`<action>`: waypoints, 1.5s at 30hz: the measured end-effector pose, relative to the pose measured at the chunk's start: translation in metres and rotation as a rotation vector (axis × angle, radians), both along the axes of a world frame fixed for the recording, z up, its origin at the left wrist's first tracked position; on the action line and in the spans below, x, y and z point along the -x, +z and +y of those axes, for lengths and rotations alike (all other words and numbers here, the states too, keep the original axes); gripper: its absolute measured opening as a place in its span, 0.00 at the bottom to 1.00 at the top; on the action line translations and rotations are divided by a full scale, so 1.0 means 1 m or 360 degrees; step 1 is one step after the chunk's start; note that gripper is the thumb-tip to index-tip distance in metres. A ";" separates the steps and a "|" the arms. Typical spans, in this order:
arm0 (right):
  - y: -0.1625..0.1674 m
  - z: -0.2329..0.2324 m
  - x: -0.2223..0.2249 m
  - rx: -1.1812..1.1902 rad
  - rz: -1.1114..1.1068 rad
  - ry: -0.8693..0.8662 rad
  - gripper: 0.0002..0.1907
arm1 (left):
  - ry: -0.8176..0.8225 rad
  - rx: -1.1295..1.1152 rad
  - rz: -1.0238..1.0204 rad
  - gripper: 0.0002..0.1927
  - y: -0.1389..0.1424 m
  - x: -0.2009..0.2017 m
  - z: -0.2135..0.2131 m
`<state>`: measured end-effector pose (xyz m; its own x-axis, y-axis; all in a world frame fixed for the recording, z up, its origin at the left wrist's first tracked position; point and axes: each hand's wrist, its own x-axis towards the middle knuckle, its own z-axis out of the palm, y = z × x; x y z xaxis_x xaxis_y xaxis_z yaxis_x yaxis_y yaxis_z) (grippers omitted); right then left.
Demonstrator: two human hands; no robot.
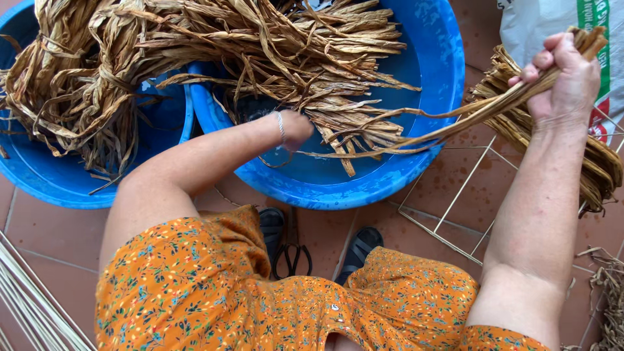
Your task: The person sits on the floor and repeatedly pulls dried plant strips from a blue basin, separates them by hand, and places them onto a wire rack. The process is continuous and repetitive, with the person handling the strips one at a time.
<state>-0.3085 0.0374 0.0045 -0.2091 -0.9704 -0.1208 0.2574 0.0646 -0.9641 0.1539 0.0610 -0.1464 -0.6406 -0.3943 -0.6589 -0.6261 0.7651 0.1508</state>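
Two hands sort dried leaf strips over a blue basin.

The right hand (pixel 567 77), raised to the right of the big blue basin (pixel 434 58), is closed in a fist around a bunch of dried strips (pixel 481 109); these tan, flat, papery lengths trail from the fist down over the basin's rim. The left hand (pixel 296 128) reaches into the basin, its fingers turned down and mostly hidden; they seem pinched on strips there, though I cannot tell for sure. A heap of dried leaves (pixel 279 39), curled and brown, fills the basin's upper part. Left of the basin sits a second blue tub (pixel 45 179); below it, scissors (pixel 292 250) lie on the tiled floor (pixel 52 234); to its right, a wire rack (pixel 455 214).
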 end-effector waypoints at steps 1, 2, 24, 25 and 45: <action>0.002 0.000 -0.007 0.0004 0.0042 0.0026 0.10 | 0.0110 0.0120 0.0212 0.11 0.002 0.013 -0.010; 0.003 0.000 -0.015 0.0014 0.0061 0.0068 0.10 | 0.0220 0.0246 0.0427 0.09 0.005 0.025 -0.017; -0.029 -0.007 -0.124 -0.0262 0.0253 0.0454 0.13 | 0.1679 -0.0681 0.2261 0.07 0.058 0.132 -0.069; -0.025 -0.006 -0.130 -0.0205 0.0210 0.0483 0.14 | 0.1702 -0.0737 0.2341 0.07 0.068 0.137 -0.069; 0.023 -0.026 -0.145 0.0349 -0.0456 -0.0067 0.10 | 0.0805 -0.0237 0.2067 0.13 0.145 0.103 -0.063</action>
